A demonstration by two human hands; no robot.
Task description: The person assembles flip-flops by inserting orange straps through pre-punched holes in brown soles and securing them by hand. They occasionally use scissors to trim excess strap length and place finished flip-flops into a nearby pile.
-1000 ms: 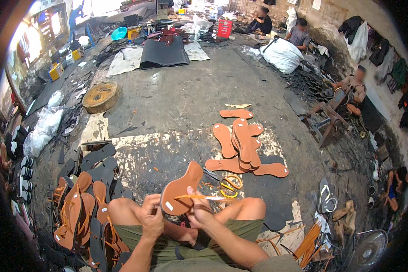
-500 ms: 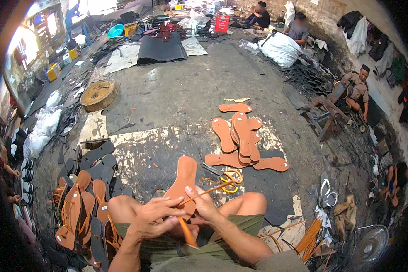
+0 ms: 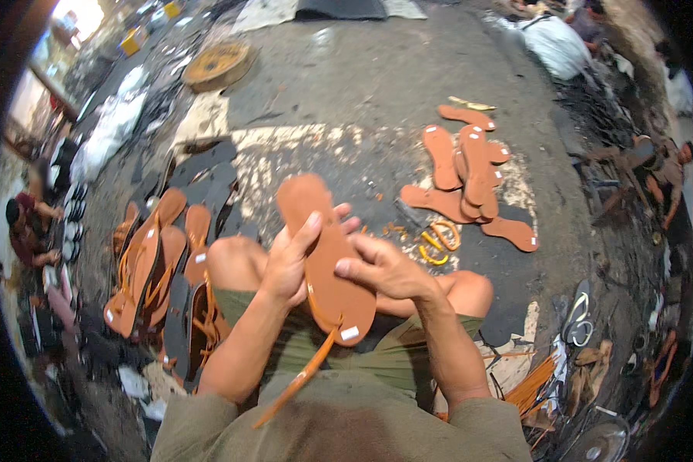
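Observation:
A brown sandal sole (image 3: 316, 200) lies across both hands above my lap, with its labelled end toward me. My left hand (image 3: 287, 266) grips its left edge, thumb on top. My right hand (image 3: 389, 266) holds the right edge, its thumb pressed on the upper face and the other fingers partly hidden. A thin orange-brown strap (image 3: 300, 377) comes out of the sole near the white label and hangs loose toward my shirt. Scissors (image 3: 431, 240) with yellow-orange handles lie on the floor beyond my right hand.
Several brown soles (image 3: 476, 165) are heaped ahead to the right. Strapped sandals (image 3: 142, 266) and dark soles pile up by my left knee. A bundle of orange strips (image 3: 535, 385) lies at right, near a dark flip-flop (image 3: 579, 316). A round wooden block (image 3: 219, 65) stands far left.
The sole has turned so its labelled end faces me with the strap hanging down. My right hand has moved from the strap to the sole's edge. The view has tilted downward.

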